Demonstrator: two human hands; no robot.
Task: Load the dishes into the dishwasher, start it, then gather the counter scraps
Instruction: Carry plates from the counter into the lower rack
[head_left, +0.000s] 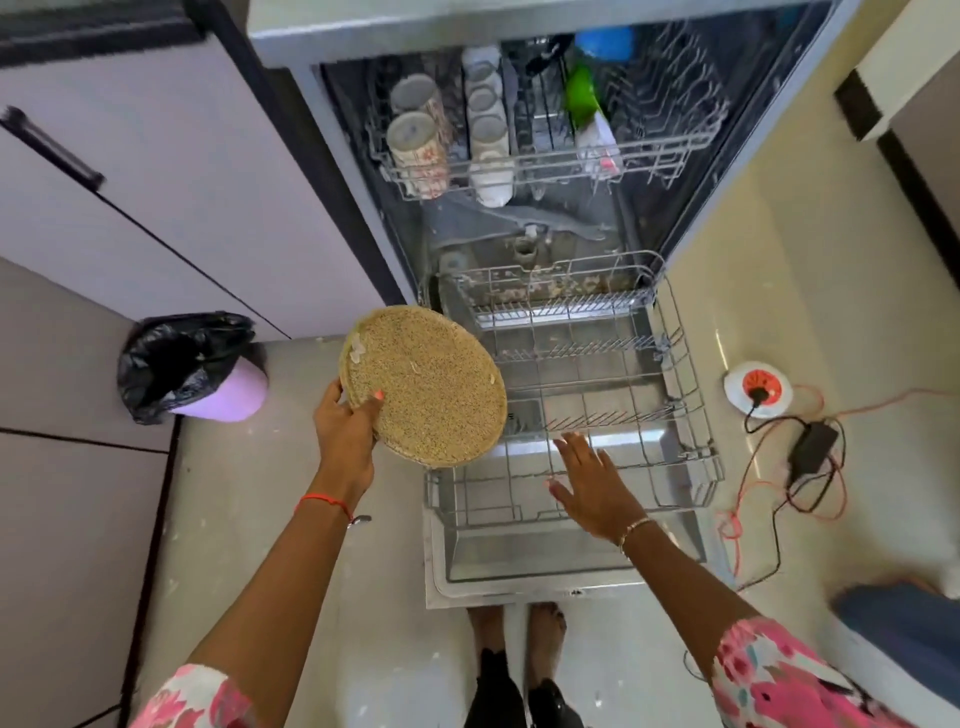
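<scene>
The open dishwasher (753, 156) fills the middle of the view, its door (519, 566) dropped flat towards the person's feet. The lower rack (691, 415) is pulled out over the door, with rows of wire tines and the steel door panel visible through its grid. Higher up, the upper rack (665, 150) is partly drawn out and loaded. Two patterned mugs (415, 135) lie mouth-down on its left side, and a row of white cups (488, 130) stands just beside them. A green plastic item (582, 96) stands towards the middle, and a blue item (605, 44) shows at the back; both are too blurred to name more closely. On the floor to the left, against the cabinet, a lilac bin (228, 389) is lined with a black bag (176, 358). A round, speckled tan plate (431, 389) is held tilted in the air at the left edge of the lower rack, overlapping that edge in the view, with a few pale scraps stuck to its face. The left hand (345, 431) grips the plate by its near left rim, thumb on the face and fingers curled behind. The right hand (597, 488) holds nothing. It hovers palm-down over the front of the lower rack with fingers straight and spread, and I cannot tell whether it touches the wire. To the right, a white extension reel (758, 389) sits on the floor near a black adapter (813, 447).
</scene>
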